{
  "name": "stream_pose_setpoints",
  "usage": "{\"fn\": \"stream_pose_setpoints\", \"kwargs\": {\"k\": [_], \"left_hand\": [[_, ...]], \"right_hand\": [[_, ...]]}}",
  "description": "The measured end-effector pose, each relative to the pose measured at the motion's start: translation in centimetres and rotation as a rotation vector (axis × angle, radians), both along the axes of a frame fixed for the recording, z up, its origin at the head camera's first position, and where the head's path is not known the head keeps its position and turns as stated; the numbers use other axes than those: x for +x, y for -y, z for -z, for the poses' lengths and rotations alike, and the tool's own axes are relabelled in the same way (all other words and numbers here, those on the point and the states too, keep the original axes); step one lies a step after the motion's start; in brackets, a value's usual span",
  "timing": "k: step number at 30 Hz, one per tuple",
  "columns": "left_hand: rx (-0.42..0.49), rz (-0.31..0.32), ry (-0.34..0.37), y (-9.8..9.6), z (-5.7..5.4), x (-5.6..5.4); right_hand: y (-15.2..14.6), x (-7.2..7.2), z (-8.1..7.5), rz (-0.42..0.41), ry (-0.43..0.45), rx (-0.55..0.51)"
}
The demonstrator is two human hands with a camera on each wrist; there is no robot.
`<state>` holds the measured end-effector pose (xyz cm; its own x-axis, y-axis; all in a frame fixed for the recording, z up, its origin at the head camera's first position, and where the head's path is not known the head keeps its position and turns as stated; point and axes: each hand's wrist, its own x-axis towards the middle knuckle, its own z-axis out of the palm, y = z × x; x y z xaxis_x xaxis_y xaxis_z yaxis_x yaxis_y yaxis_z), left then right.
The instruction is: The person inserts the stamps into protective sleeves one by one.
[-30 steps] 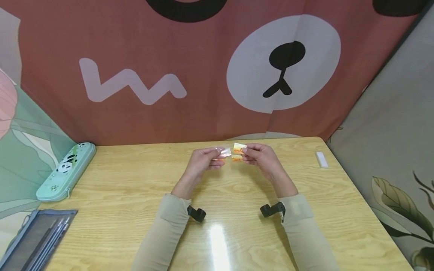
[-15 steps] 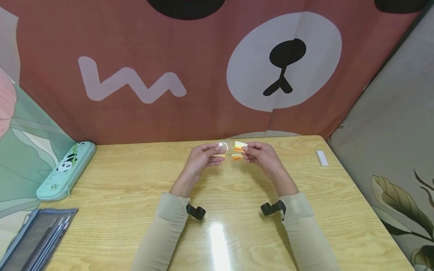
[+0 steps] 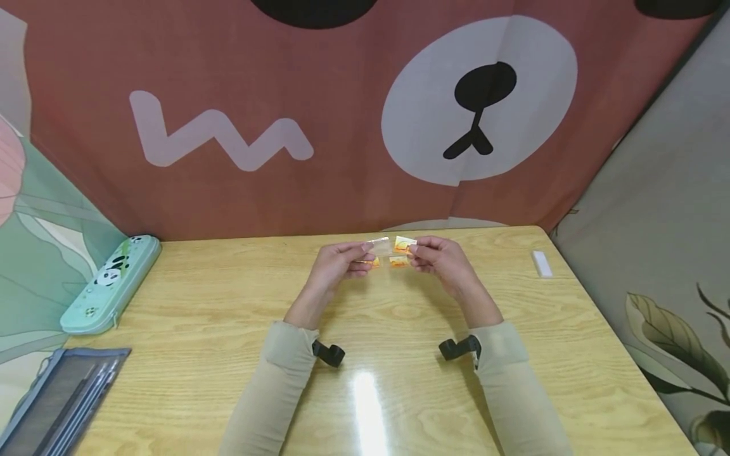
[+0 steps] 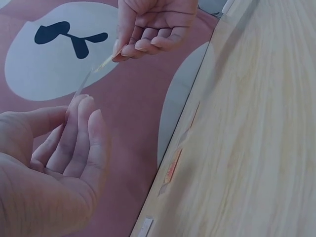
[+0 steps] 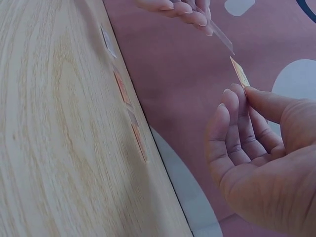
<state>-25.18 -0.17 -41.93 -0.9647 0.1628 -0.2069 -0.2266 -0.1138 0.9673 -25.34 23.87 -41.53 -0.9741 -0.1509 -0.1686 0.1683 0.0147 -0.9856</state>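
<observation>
My left hand (image 3: 341, 261) pinches a small clear plastic sleeve (image 3: 379, 246) between thumb and fingers, its far edge glinting. Opposite it, my right hand (image 3: 441, 261) pinches a small yellow-and-orange card (image 3: 403, 244) by one edge. Both hands are raised above the table's far edge. In the right wrist view, the tip of the card (image 5: 239, 71) points at the end of the clear sleeve (image 5: 222, 37), a narrow gap between them. Below the hands, an orange-printed piece (image 3: 398, 261) lies on the table, with another orange piece (image 3: 374, 261) partly hidden by my left fingers.
A white block (image 3: 542, 264) lies near the table's right edge. On the left are a mint panda pencil case (image 3: 111, 285) and a blue mesh pouch (image 3: 68, 399) holding pens or pencils. A cloth with a bear print (image 3: 342, 196) hangs right behind the wooden table (image 3: 217, 285).
The clear sleeve has turned in my left fingers and now shows flatter, extending toward the card. My left hand has drawn slightly left; the right hand has tilted the card a little.
</observation>
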Motion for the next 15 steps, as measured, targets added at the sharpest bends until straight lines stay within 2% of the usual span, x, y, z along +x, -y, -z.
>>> {"fn": "stream_pose_setpoints", "kwargs": {"k": [10, 15], "left_hand": [[0.023, 0.017, 0.018, 0.08, 0.27, -0.14], [0.016, 0.007, 0.018, -0.05, 0.38, -0.14]], "right_hand": [[0.23, 0.09, 0.03, -0.009, -0.005, 0.02], [0.41, 0.2, 0.14, -0.013, 0.003, 0.027]]}}
